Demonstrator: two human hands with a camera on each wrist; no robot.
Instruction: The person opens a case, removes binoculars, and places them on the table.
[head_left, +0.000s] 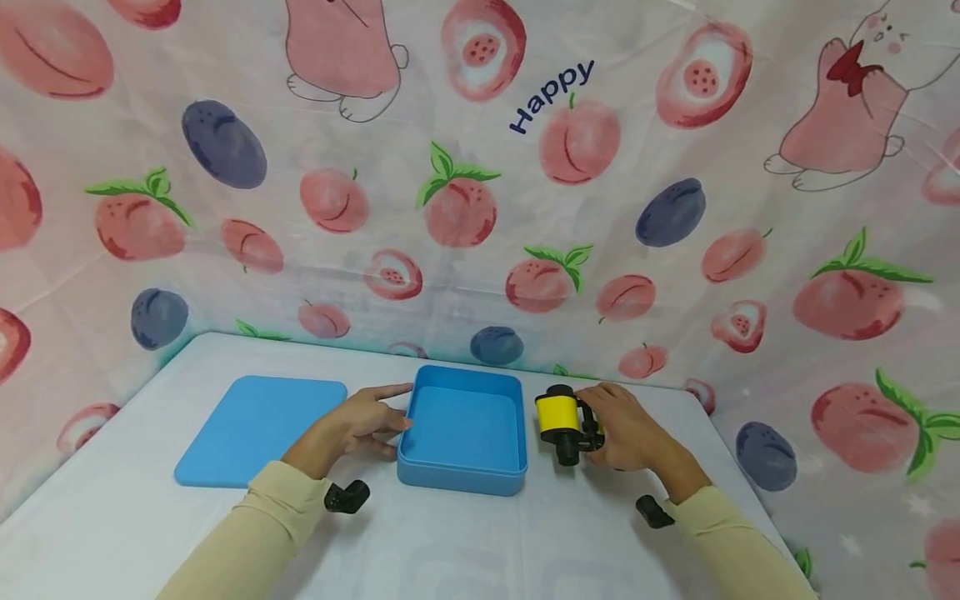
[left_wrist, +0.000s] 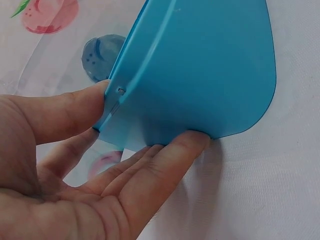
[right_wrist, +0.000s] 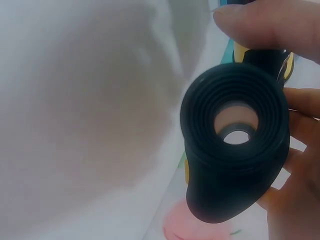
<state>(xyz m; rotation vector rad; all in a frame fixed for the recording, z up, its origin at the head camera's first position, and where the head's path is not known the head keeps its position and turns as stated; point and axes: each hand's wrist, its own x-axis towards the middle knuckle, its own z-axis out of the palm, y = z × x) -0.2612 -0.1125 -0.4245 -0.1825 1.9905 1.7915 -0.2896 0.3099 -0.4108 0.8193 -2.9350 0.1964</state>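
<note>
Yellow and black binoculars (head_left: 558, 414) are held by my right hand (head_left: 626, 427), to the right of the open blue box (head_left: 461, 481). In the right wrist view a black eyecup of the binoculars (right_wrist: 235, 117) faces the camera, with the thumb above it and the fingers (right_wrist: 302, 105) along its side. My left hand (head_left: 360, 423) touches the box's left side with fairly straight fingers. The left wrist view shows its fingertips (left_wrist: 192, 140) against the blue box's wall (left_wrist: 215, 75). Nothing is visible inside the box.
A flat blue lid-like panel (head_left: 258, 429) lies on the white table (head_left: 442, 550), left of the box. Behind the table hangs a fruit-printed cloth (head_left: 420, 217), which also runs along both sides. A black wrist device (head_left: 347, 497) sits below each hand.
</note>
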